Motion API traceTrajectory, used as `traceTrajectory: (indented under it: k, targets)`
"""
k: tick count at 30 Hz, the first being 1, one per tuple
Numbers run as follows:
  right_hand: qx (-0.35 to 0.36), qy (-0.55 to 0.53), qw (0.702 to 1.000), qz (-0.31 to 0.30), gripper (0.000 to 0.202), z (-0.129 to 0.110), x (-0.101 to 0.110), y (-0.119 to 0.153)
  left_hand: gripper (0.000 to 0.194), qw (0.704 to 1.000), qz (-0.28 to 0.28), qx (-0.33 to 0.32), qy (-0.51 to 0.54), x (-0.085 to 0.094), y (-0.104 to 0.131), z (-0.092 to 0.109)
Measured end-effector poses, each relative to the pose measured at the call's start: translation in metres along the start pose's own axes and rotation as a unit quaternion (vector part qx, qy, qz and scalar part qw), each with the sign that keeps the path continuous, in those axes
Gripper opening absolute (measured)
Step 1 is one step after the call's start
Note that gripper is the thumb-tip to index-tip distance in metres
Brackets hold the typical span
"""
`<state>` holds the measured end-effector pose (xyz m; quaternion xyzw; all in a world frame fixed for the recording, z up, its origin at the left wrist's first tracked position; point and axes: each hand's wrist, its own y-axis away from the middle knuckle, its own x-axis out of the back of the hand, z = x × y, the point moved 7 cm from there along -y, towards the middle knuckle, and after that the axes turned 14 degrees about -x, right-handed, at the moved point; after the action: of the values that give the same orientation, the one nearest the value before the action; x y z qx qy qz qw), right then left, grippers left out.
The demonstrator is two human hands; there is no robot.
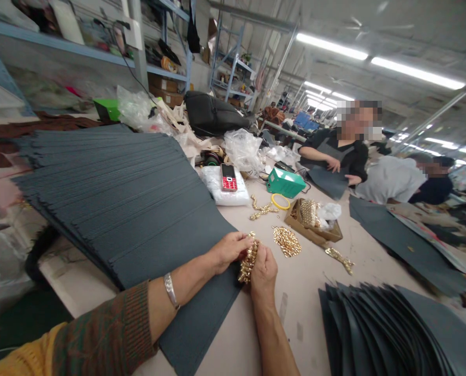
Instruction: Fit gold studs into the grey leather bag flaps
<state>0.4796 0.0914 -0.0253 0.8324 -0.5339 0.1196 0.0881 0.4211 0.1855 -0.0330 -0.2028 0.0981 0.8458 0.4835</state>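
Note:
A bunch of gold chain (248, 265) hangs between my two hands, over the edge of the dark sheets. My left hand (229, 251) pinches it from the left, fingers closed at its top. On the other side my right hand (264, 266) is closed around its upper right part. Fanned dark sheets (150, 193) spread out on the left, reaching under my left forearm. Loose gold pieces (287, 242) lie in a flat pile just right of my hands. Behind that pile, a cardboard box (314, 233) holds more gold chain and a clear plastic bag.
A red phone (228, 177) rests on a white packet (238, 196). Beyond are a green device (285, 183) and a yellow ring (280, 201). Dark sheets (377, 329) are stacked at front right. A person (334, 151) handles a sheet across the table.

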Motion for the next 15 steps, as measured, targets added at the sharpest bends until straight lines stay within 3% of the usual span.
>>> traceTrajectory:
  k: [7,15]
  targets:
    - [-0.03,-0.066,0.997,-0.036,0.038,0.001,-0.002,-0.002,0.054,0.999,-0.009,0.029,0.016,-0.001,0.002,-0.001]
    - [0.03,0.002,0.999,-0.013,0.031,-0.01,0.002,0.003,0.046,0.999,-0.004,0.021,-0.028,0.0,0.002,0.002]
